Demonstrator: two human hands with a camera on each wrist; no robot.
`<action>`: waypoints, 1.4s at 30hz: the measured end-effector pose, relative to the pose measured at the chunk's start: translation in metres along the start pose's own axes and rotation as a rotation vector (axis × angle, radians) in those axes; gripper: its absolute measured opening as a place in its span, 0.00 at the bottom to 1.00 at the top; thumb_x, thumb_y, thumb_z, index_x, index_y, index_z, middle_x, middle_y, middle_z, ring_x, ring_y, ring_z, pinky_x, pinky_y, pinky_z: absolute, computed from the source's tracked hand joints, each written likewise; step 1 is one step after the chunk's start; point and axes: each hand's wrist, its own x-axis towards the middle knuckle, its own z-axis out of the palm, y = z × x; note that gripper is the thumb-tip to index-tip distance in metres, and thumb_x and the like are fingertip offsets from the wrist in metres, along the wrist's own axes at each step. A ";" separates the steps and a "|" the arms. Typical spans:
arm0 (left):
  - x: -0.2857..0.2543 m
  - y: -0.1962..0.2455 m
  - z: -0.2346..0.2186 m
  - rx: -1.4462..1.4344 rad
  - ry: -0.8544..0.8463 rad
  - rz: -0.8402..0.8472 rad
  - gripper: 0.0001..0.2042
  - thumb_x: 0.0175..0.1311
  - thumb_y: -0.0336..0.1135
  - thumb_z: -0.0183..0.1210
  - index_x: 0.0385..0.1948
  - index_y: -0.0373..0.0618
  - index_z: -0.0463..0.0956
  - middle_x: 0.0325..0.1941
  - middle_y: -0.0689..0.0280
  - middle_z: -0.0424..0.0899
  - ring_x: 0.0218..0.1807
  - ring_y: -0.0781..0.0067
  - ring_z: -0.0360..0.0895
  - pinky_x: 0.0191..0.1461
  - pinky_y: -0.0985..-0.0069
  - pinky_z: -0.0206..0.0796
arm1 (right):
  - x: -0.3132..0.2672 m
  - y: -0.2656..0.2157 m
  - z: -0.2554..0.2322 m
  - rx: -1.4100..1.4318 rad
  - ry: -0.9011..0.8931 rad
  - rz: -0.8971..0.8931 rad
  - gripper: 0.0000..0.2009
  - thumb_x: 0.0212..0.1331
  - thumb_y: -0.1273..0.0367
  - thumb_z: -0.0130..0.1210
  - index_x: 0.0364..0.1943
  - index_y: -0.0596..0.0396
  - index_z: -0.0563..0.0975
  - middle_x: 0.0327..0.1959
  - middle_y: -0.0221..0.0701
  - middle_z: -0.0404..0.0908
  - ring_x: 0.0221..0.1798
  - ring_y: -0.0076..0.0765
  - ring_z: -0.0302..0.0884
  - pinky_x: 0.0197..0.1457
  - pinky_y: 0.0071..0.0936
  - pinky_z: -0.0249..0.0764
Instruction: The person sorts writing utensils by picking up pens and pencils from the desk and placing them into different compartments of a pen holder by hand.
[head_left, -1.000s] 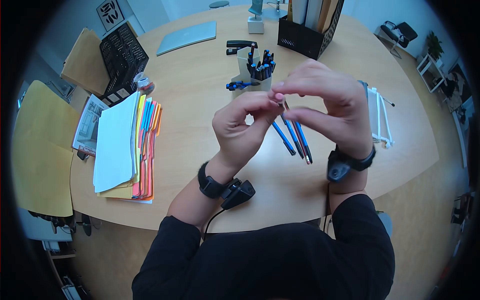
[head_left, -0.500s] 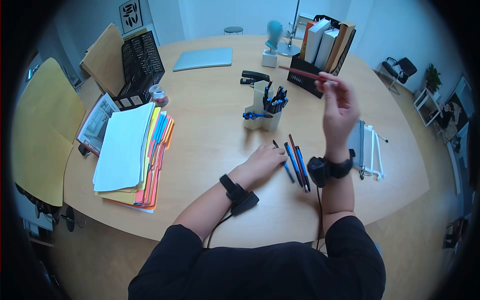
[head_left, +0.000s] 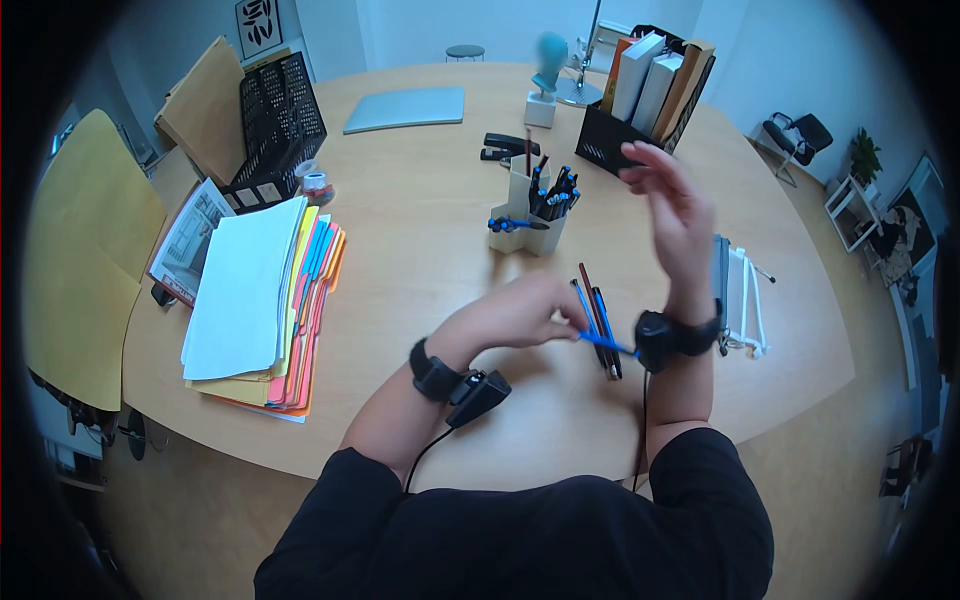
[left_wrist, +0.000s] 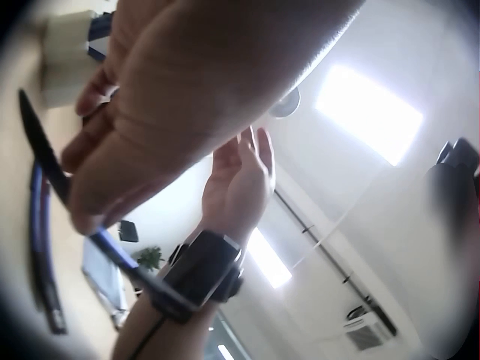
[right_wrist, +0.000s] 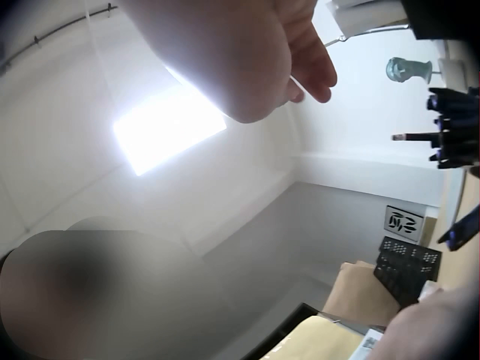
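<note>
My left hand [head_left: 522,312] is low over the table and pinches a blue-and-black pen [head_left: 608,344] between thumb and fingers. In the left wrist view the same pen [left_wrist: 124,259] slants down past the fingertips. My right hand [head_left: 682,228] is raised to the right of the pen holder, fingers loosely bent and holding nothing. Beneath the held pen lie several pens and a dark red pencil [head_left: 584,275], side by side. The light-coloured pen holder [head_left: 542,238] carries a bunch of black-and-blue pens [head_left: 556,195], with a dark red pencil [head_left: 528,143] upright in its rear compartment.
On the left is a tall stack of papers and coloured folders [head_left: 240,300], near a black mesh file rack [head_left: 285,120]. Behind the holder are a black stapler [head_left: 510,147], a closed laptop [head_left: 405,110] and a black book box [head_left: 612,140]. A white-framed object [head_left: 740,300] lies right.
The red pencil has left my right hand, and one now stands in the holder's rear compartment. My left hand has lifted a blue pen from the table and turned it rightward.
</note>
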 end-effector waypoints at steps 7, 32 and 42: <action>0.005 0.022 0.007 -0.477 0.535 0.144 0.08 0.58 0.27 0.62 0.38 0.37 0.81 0.34 0.64 0.82 0.37 0.78 0.77 0.45 0.78 0.69 | -0.018 -0.076 -0.039 0.320 -0.517 0.144 0.13 0.54 0.84 0.49 0.43 0.64 0.79 0.40 0.35 0.83 0.32 0.24 0.78 0.37 0.21 0.72; 0.012 -0.015 0.091 0.220 0.119 -0.236 0.11 0.58 0.28 0.51 0.42 0.45 0.76 0.40 0.53 0.78 0.46 0.53 0.77 0.51 0.62 0.70 | 0.009 0.034 0.089 -0.253 0.085 -0.343 0.11 0.56 0.76 0.58 0.44 0.55 0.76 0.32 0.33 0.83 0.37 0.31 0.81 0.38 0.28 0.75; 0.011 -0.030 0.095 0.415 0.045 -0.075 0.06 0.52 0.23 0.51 0.31 0.39 0.75 0.37 0.55 0.79 0.43 0.51 0.78 0.45 0.59 0.71 | 0.022 0.065 0.104 -0.599 -0.066 -0.540 0.08 0.53 0.69 0.61 0.38 0.47 0.78 0.29 0.28 0.83 0.50 0.30 0.79 0.65 0.48 0.55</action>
